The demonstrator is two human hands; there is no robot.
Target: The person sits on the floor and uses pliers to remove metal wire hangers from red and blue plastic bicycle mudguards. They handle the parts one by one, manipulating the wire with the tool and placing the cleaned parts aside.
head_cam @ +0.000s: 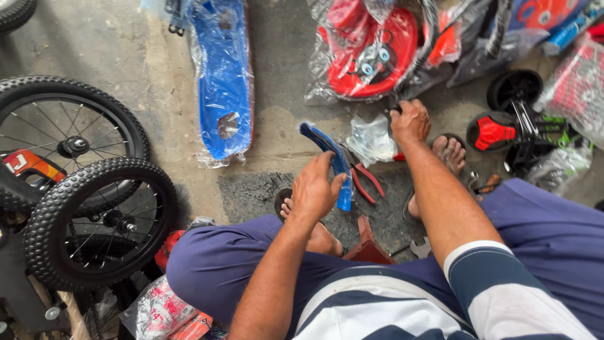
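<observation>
Blue fender [330, 157] clenched in left hand [313, 189], centre frame, above concrete floor [157, 75]. Right hand [410, 121] at 1 o'clock, fingers curled on sth small & dark by clear bag [371, 140]; can't tell what. Red pliers [365, 179] lie betw. hands. Wheels [94, 220] at 9 o'clock.

Clear plastic bags wrap a blue part [223, 82] and red parts [371, 53] on the floor.

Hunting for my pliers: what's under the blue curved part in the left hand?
Red-handled pliers lie on the floor below the blue curved part held by the left hand; their jaws are hidden.
</observation>
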